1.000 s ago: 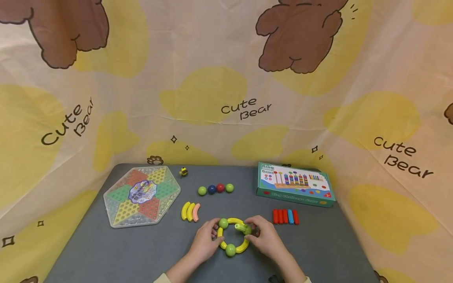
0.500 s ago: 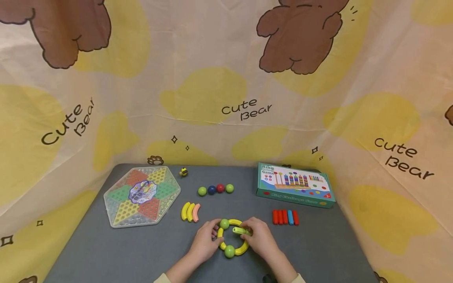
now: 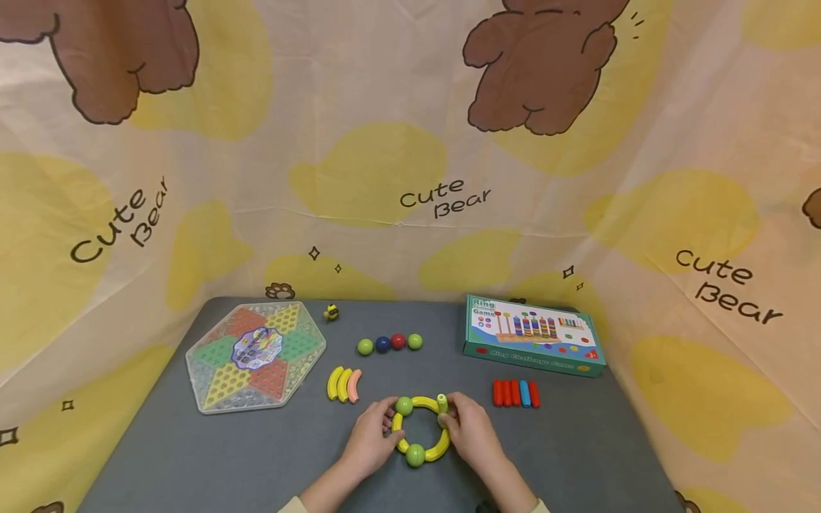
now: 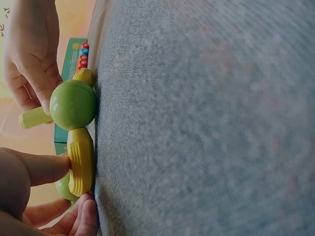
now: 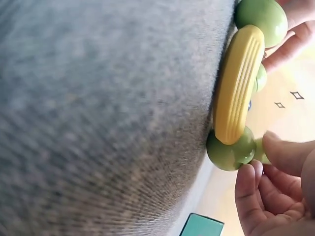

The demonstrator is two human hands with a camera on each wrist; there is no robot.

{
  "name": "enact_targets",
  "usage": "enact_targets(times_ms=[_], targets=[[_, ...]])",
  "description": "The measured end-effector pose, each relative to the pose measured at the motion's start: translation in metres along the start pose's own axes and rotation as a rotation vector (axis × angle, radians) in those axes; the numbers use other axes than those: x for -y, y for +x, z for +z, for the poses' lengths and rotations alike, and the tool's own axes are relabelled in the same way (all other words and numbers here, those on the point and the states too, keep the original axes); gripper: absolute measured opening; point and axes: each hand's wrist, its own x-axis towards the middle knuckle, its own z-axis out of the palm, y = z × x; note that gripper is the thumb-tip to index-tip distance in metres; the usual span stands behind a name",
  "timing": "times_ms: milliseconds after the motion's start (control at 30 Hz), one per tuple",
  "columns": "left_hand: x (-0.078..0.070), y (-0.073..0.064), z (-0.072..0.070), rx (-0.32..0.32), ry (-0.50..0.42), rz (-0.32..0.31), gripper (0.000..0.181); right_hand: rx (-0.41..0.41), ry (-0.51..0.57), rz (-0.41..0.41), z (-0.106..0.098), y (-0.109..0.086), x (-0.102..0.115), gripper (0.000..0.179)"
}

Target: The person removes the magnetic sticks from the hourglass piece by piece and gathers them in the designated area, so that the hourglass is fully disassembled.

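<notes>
A toy ring of yellow curved pieces (image 3: 438, 450) joined by green balls (image 3: 415, 455) lies on the grey table. My left hand (image 3: 370, 440) grips its left curved piece (image 4: 81, 160), thumb on top and fingers at the outer side. On the ring's right side, my right hand (image 3: 473, 431) pinches a light green stick (image 3: 442, 403) between thumb and fingers. That stick stands up from the right green ball (image 5: 231, 150), which the right fingers mostly cover in the head view. Another yellow piece (image 5: 239, 86) shows along the ring's near right side.
Two yellow curved pieces (image 3: 339, 383) and a pink one (image 3: 354, 386) lie left of the ring. Behind are several balls (image 3: 383, 345), a small bee figure (image 3: 331, 312), a hexagonal game board (image 3: 256, 356) and a green game box (image 3: 534, 335). Red and blue sticks (image 3: 516, 393) lie at right.
The light green stick has swung from leaning left over the ring to standing nearly upright, turned by the right hand. My left hand keeps its grip in place.
</notes>
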Motion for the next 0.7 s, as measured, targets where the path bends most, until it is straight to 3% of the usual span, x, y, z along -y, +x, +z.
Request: enact_targets(times_ms=[200, 400, 700], targets=[[-0.001, 0.000, -0.001, 0.002, -0.002, 0.001, 0.055, -0.006, 0.004, 0.035, 0.001, -0.001, -0.001, 0.020], [-0.002, 0.000, -0.002, 0.004, -0.003, -0.006, 0.055, -0.089, 0.000, -0.002, -0.002, 0.000, -0.002, 0.022], [-0.001, 0.000, -0.002, 0.024, -0.010, -0.011, 0.056, -0.173, 0.132, 0.082, -0.012, -0.002, -0.012, 0.025]])
